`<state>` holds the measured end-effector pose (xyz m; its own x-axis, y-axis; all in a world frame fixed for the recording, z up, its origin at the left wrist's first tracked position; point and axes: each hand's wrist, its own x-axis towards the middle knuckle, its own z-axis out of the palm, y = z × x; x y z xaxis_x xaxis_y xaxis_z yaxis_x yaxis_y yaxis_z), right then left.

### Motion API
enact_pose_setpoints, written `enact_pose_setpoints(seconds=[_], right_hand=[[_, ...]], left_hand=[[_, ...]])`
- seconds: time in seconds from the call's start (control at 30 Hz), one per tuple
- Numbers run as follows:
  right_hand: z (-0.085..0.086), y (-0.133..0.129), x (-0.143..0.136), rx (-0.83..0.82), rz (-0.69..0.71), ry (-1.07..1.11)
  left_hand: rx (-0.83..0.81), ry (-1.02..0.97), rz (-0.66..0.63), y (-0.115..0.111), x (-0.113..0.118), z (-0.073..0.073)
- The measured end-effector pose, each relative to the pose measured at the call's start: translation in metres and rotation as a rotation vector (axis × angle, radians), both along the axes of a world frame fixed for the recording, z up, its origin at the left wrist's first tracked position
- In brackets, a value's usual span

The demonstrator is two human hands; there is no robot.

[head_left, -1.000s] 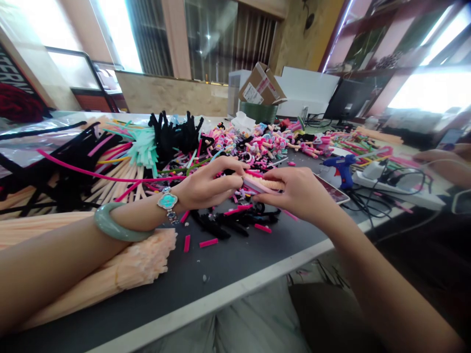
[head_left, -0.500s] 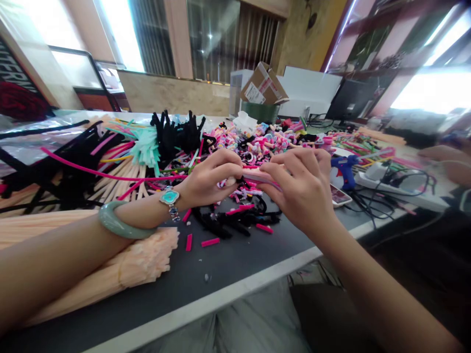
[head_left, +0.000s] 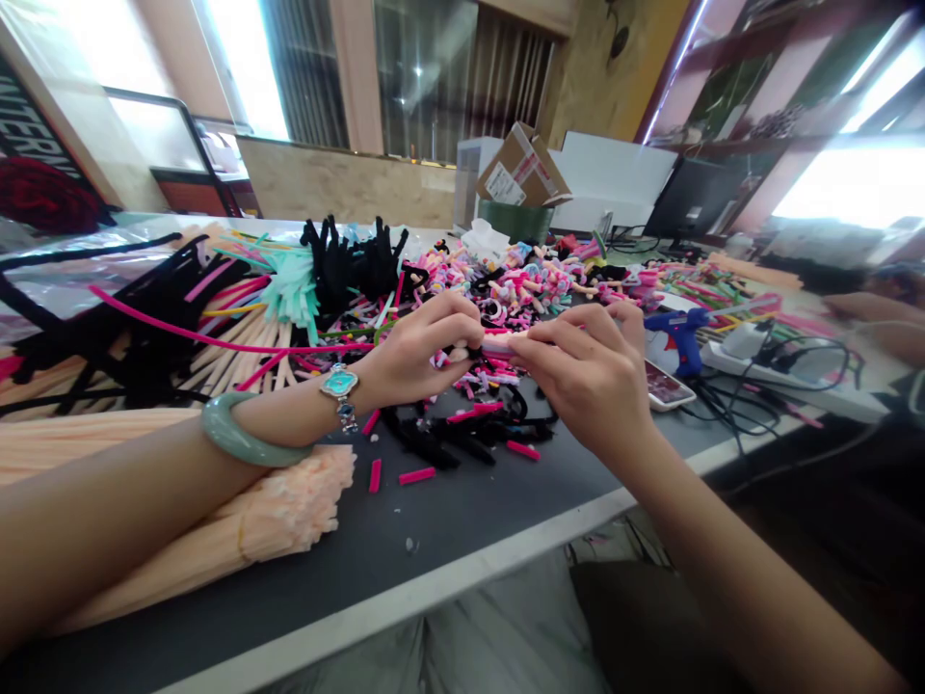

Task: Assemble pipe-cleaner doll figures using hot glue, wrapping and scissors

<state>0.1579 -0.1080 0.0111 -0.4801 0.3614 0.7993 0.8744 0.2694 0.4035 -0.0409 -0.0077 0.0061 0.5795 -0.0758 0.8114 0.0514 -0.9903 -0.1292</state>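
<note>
My left hand (head_left: 426, 349) pinches a small pink pipe-cleaner piece (head_left: 497, 345) above the middle of the grey table (head_left: 376, 569). The fingers of my right hand (head_left: 589, 361) are closed on the other end of the same piece, close to my left fingertips. A long magenta pipe cleaner (head_left: 180, 334) stretches leftward from behind my left hand. Beneath the hands lie black fuzzy strips (head_left: 419, 440) and short magenta pieces (head_left: 417, 475). Much of the held piece is hidden by fingers.
Peach pipe-cleaner bundles (head_left: 267, 511) lie under my left forearm. Black and mint bundles (head_left: 291, 289) stand behind. A colourful pile (head_left: 535, 275) fills the middle back. To the right are a phone (head_left: 669, 386), a blue glue gun (head_left: 683, 339), a power strip (head_left: 795, 381) and another person's hand (head_left: 867, 313).
My right fingers have drawn together and moved slightly left along the pink piece, closer to my left hand. Less of the piece shows between the hands.
</note>
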Motion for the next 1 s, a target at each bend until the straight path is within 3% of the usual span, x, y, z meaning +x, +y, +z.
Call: enact_pose_setpoints(seconds=[0.33, 0.8, 1.0], right_hand=[[0.0029, 0.0009, 0.0048, -0.059, 0.064, -0.061], [0.0038, -0.0004, 0.0017, -0.016, 0.032, -0.21], [0.0006, 0.0032, 0.0038, -0.048, 0.001, -0.216]], left_hand=[[-0.054, 0.077, -0.036, 0.0017, -0.0013, -0.0012], [-0.052, 0.12, -0.058, 0.0019, -0.001, -0.0016], [-0.053, 0.112, 0.012, 0.003, 0.0004, -0.0026]])
